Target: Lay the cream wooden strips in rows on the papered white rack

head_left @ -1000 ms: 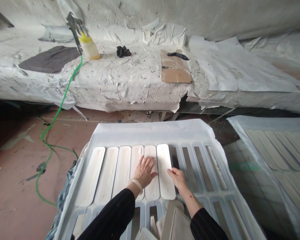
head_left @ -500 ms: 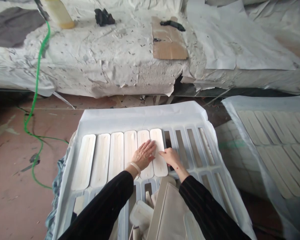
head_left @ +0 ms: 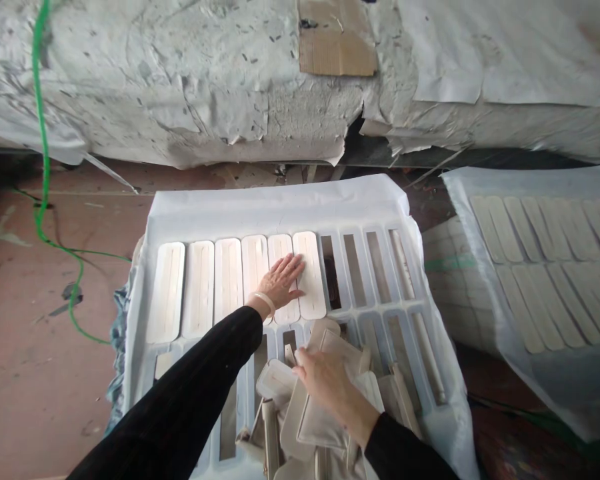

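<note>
My left hand (head_left: 280, 277) lies flat with its fingers spread, the fingertips on the rightmost cream rounded panel (head_left: 311, 280) of the back row. Its palm covers part of the neighbouring panel (head_left: 279, 250). Over a loose pile of beige leather-like pieces (head_left: 325, 413), my right hand (head_left: 325, 383) has its fingers curled in together. Whether a piece is pinched in them is hidden. The panels lie side by side on a white cloth-covered rack (head_left: 280, 207) with long slots.
To the right of the panels, several slots (head_left: 357, 267) show in the rack. A second white sheet (head_left: 530, 393) holds rows of similar panels (head_left: 555, 280) at right. Behind stands a bench under stained paper (head_left: 205, 113) with cardboard (head_left: 336, 40). A green hose (head_left: 40, 133) hangs at left.
My right hand has left the rightmost panel and moved down towards me onto the beige pile. My left hand stays on the panels, fingers spread wider. The view has tilted down.
</note>
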The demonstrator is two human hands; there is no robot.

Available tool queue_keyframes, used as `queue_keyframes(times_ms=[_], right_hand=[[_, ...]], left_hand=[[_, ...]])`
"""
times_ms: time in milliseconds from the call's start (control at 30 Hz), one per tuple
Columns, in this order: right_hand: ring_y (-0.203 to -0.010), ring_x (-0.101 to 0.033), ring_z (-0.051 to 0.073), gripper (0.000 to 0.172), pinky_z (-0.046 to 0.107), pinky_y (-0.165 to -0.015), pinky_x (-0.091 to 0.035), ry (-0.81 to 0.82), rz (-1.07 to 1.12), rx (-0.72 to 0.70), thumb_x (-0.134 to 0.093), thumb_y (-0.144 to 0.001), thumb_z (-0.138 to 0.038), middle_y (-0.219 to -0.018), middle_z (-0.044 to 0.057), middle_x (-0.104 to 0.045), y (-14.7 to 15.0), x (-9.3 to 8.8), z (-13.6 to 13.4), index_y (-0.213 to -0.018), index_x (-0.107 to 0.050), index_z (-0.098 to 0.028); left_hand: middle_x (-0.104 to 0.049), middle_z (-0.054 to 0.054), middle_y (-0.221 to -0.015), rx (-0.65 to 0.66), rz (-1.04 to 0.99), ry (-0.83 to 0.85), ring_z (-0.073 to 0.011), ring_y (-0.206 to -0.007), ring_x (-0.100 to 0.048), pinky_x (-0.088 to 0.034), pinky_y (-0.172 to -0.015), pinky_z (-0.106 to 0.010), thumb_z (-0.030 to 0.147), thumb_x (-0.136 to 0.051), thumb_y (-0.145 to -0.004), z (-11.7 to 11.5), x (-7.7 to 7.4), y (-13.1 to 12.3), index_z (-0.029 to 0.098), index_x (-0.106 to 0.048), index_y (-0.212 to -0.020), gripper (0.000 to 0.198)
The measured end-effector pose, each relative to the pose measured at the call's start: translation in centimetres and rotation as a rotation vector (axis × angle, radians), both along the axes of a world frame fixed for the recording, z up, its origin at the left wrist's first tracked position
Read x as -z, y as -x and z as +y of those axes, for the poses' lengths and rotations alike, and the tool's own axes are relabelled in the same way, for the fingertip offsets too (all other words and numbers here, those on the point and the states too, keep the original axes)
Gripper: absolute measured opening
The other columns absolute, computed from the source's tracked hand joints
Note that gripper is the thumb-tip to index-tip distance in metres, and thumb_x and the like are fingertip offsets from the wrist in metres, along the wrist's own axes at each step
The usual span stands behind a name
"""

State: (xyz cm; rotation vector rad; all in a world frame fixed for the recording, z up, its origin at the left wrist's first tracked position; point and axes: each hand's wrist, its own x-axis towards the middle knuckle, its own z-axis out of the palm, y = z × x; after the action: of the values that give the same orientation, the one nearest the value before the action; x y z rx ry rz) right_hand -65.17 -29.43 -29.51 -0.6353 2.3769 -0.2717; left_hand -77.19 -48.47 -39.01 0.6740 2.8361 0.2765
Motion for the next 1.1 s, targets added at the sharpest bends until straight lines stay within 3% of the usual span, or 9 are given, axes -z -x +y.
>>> queue_keyframes(times_ms=[100, 200, 333, 433, 500, 600, 700, 900, 1100], right_hand=[[-0.066, -0.071, 0.031, 0.02, 0.034, -0.054, -0.042, -0.055, -0.013, 0.047, -0.058, -0.092, -0.039, -0.074, 0.009, -0.074, -1.4, 0.3, -0.7, -0.1, -0.06, -0.02], [-0.066, -0.071, 0.031, 0.018, 0.035, -0.055, -0.046, -0.1, 0.018, 0.146, -0.055, -0.09, -0.029, -0.072, 0.009, -0.073, -1.7, -0.8, 0.8, -0.104, -0.059, -0.019], [-0.071, -0.072, 0.026, 0.032, 0.034, -0.061, -0.053, 0.031, 0.03, 0.333, -0.035, -0.092, -0.017, -0.074, 0.007, -0.074, -1.7, -4.4, 6.8, -0.115, -0.057, -0.02], [-0.071, -0.074, 0.022, 0.055, 0.03, -0.058, -0.056, 0.188, 0.138, 0.484, -0.033, -0.096, -0.03, -0.089, 0.007, -0.077, -0.1, -7.7, 11.7, -0.149, -0.027, -0.019], [-0.059, -0.071, 0.02, 0.068, 0.026, -0.05, -0.054, 0.258, 0.25, 0.573, -0.042, -0.095, -0.04, -0.082, 0.003, -0.077, 2.1, -9.4, 13.6, -0.154, -0.015, -0.019], [-0.056, -0.068, 0.018, 0.047, 0.024, -0.051, -0.052, 0.34, 0.464, 0.705, -0.051, -0.092, -0.047, -0.073, 0.001, -0.074, 6.1, -10.1, 13.6, -0.131, -0.054, -0.022], [-0.06, -0.066, 0.017, 0.03, 0.024, -0.056, -0.047, 0.45, 0.58, 0.776, -0.05, -0.093, -0.047, -0.071, 0.003, -0.071, 9.7, -8.3, 11.4, -0.093, -0.064, -0.021], [-0.052, -0.041, 0.014, 0.031, 0.029, -0.056, -0.031, 0.426, 0.46, 0.724, -0.041, -0.095, -0.045, -0.058, -0.004, -0.047, 13.8, -1.4, 8.7, -0.077, -0.051, -0.022], [-0.056, -0.035, 0.014, 0.031, 0.029, -0.057, -0.024, 0.481, 0.194, 0.74, -0.046, -0.088, -0.042, -0.055, -0.008, -0.032, 18.2, 3.1, 8.9, -0.065, -0.034, -0.024]], left_hand=[[-0.011, -0.009, -0.161, -0.007, 0.008, 0.008, -0.0303, -0.148, -0.008, -0.018, -0.122, -0.047, 0.054, -0.058, -0.089, 0.1, -0.1, 0.0, 0.015, -0.022, -0.153, 0.083], [-0.01, -0.01, -0.161, -0.001, 0.021, 0.004, -0.0311, -0.148, -0.007, -0.018, -0.122, -0.048, 0.056, -0.058, -0.088, 0.3, 0.0, -0.1, 0.015, -0.02, -0.154, 0.087], [-0.008, -0.012, -0.161, -0.014, 0.052, -0.016, -0.0343, -0.148, -0.002, -0.015, -0.121, -0.052, 0.071, -0.061, -0.076, 0.6, 0.4, -0.4, 0.013, -0.017, -0.154, 0.107], [-0.007, -0.012, -0.161, -0.023, 0.078, -0.014, -0.0343, -0.148, -0.001, -0.014, -0.121, -0.053, 0.074, -0.059, -0.076, 0.9, 0.5, -0.5, 0.012, -0.015, -0.154, 0.11], [-0.007, -0.013, -0.161, -0.009, 0.087, -0.009, -0.0329, -0.148, -0.004, -0.015, -0.122, -0.051, 0.074, -0.057, -0.077, 1.0, 0.5, -0.5, 0.01, -0.016, -0.154, 0.108], [-0.011, -0.015, -0.16, 0.013, 0.074, -0.018, -0.0308, -0.148, -0.009, -0.018, -0.122, -0.047, 0.071, -0.06, -0.078, 1.2, 0.2, -0.3, 0.007, -0.017, -0.153, 0.108], [-0.014, -0.016, -0.16, 0.012, 0.067, -0.031, -0.0304, -0.148, -0.011, -0.021, -0.121, -0.047, 0.069, -0.064, -0.076, 1.4, 0.0, -0.1, 0.01, -0.014, -0.154, 0.11], [-0.022, -0.014, -0.158, -0.003, 0.052, 0.006, -0.0355, -0.145, -0.02, -0.026, -0.117, -0.057, 0.059, -0.072, -0.076, 2.1, -0.9, 0.5, 0.029, -0.033, -0.148, 0.088], [-0.034, -0.011, -0.154, -0.03, 0.117, -0.048, -0.0302, -0.144, -0.028, -0.028, -0.119, -0.052, 0.044, -0.063, -0.089, 3.3, -1.3, 2.5, 0.019, -0.055, -0.123, 0.043]])
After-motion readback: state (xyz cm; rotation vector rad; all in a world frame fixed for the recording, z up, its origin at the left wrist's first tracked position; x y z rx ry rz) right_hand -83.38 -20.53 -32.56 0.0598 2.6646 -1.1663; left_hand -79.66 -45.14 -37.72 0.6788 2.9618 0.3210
